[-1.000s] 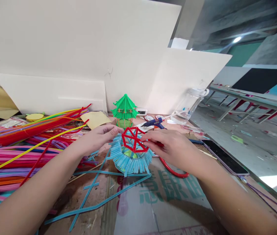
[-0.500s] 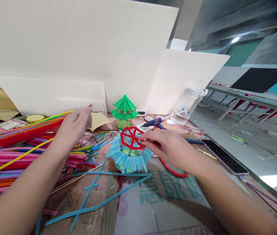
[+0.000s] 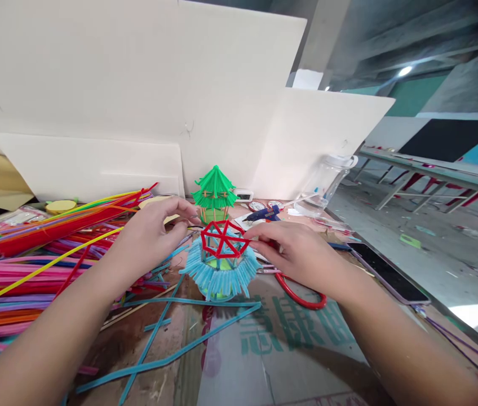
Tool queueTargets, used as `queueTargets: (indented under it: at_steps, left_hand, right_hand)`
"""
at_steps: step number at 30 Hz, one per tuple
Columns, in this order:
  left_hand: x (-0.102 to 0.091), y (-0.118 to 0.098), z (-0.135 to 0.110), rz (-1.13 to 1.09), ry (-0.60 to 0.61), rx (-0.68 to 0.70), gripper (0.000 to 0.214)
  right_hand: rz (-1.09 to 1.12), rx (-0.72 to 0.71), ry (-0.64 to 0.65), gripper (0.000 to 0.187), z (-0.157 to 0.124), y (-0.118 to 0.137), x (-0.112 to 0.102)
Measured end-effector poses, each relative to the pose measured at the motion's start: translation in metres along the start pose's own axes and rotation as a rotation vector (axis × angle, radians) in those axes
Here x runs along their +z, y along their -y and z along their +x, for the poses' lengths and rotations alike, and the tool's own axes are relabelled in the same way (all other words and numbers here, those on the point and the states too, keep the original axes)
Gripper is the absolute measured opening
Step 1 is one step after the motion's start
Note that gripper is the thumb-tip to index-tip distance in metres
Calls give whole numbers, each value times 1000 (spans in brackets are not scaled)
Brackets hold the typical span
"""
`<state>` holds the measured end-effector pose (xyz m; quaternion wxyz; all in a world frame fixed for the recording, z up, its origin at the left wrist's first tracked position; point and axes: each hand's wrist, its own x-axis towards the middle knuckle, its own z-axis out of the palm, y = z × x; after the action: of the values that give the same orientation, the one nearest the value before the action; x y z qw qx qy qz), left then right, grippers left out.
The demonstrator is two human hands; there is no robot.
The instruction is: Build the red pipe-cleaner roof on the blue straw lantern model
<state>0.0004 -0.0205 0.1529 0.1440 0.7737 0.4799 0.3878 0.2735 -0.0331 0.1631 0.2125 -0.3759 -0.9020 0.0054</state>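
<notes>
A red spoked hexagonal frame of pipe cleaners [image 3: 224, 239] sits over a model with a light blue pipe-cleaner skirt [image 3: 217, 277]. My right hand [image 3: 292, 251] pinches the frame's right corner between thumb and fingers. My left hand [image 3: 154, 231] is just left of the frame, thumb and fingers apart, with nothing seen between them. Behind the frame stands a small pavilion with a green pipe-cleaner roof [image 3: 215, 189]. A loose red pipe cleaner [image 3: 74, 272] lies slanting over the pile at left, partly hidden by my left forearm.
Bundled colourful pipe cleaners [image 3: 6, 270] cover the table's left. Blue strips [image 3: 171, 356] lie in front on wood and printed cardboard [image 3: 290, 349]. Red-handled scissors [image 3: 302, 299], a glue gun [image 3: 264, 213], a phone [image 3: 386, 272] and a clear bottle [image 3: 326, 186] are to the right.
My left hand has come right and down from the pipe-cleaner pile to beside the red frame, its fingers opening. The red frame has shifted slightly left with my right hand still on it.
</notes>
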Motion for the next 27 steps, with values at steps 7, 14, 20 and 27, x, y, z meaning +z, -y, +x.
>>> queueTargets:
  at_steps: [7, 14, 20, 27]
  left_hand:
    - [1, -6, -2, 106, 20, 76, 14]
    - [6, -1, 0, 130, 9, 118, 18]
    - [5, 4, 1, 284, -28, 263, 24]
    - [3, 1, 1, 385, -17, 254, 28]
  right_hand:
    - [2, -10, 3, 18, 1, -2, 0]
    - [-23, -8, -26, 18, 1, -4, 0]
    - [-23, 2, -20, 19, 2, -9, 3]
    - [-21, -9, 1, 17, 2, -12, 3]
